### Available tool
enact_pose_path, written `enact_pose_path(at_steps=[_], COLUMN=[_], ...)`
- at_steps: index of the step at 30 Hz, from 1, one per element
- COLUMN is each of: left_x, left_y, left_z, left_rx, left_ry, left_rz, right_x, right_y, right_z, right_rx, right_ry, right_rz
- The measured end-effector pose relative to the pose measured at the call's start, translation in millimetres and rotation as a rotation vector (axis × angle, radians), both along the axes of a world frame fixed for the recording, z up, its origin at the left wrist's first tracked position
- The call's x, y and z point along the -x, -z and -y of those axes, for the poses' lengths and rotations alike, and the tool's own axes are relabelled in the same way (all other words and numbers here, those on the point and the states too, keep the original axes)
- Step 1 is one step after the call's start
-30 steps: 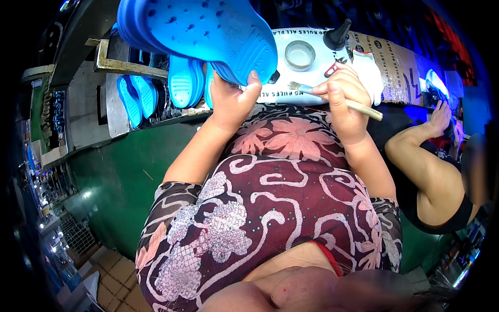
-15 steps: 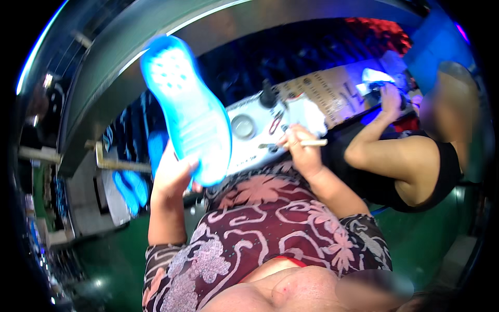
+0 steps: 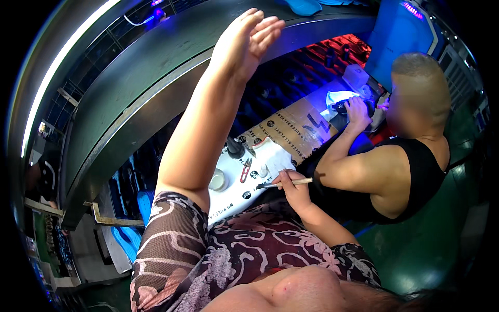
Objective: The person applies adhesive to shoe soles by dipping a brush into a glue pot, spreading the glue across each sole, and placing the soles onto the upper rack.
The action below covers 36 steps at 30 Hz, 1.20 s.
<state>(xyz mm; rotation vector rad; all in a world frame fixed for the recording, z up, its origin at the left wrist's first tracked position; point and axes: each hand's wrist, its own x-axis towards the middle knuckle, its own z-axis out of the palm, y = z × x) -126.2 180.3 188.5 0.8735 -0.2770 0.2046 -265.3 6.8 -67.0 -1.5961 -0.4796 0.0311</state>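
Stretched far forward, my left hand (image 3: 248, 44) is open over the edge of the dark green belt (image 3: 156, 67), its fingers apart and nothing in them. Beyond its fingertips a blue shoe sole (image 3: 303, 6) lies on the belt at the top edge. My right hand (image 3: 295, 191) grips a brush (image 3: 301, 181) by its pale wooden handle, the dark tip pointing left over the white sheet (image 3: 228, 207). Left of the brush stand a round pale pot (image 3: 218, 179) and red-handled snips (image 3: 246, 170). A dark bottle (image 3: 235, 149) and a white cloth (image 3: 273, 156) lie farther back.
At the right, a co-worker in a black top (image 3: 400, 177) handles a dark item under bluish light. Printed cardboard (image 3: 306, 125) covers the bench between us. A metal rail (image 3: 171, 88) edges the belt. More blue soles (image 3: 126, 240) sit low at the left, by a bracket (image 3: 112, 221).
The blue sole has left my left hand, which has reached forward to the belt and opened. My right hand still holds the brush. The view has shifted, showing more belt.
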Motion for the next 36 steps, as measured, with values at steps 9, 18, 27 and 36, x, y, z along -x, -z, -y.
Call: enact_pose_path(at_steps=[9, 18, 27, 36], left_x=[203.0, 476.2, 453.4, 447.2], left_y=[176.1, 341.9, 328.0, 299.3], left_z=[-130.0, -267.2, -245.5, -191.2], left_rx=[-0.778, -1.268, -0.307, 0.390], left_ry=[-0.496, -1.034, -0.776, -0.471], left_rz=[-0.458, -1.288, -1.108, -0.931], right_x=[6.2, 4.4, -26.4, -38.9], right_y=[6.7, 5.0, -9.7, 20.5], right_z=[-13.9, -62.9, -96.6, -162.7], right_rx=[-0.068, 0.001, 0.237, 0.465], right_ry=[-0.072, -0.187, -0.232, -0.414], right_rz=[-0.148, -0.200, -0.084, 0.265])
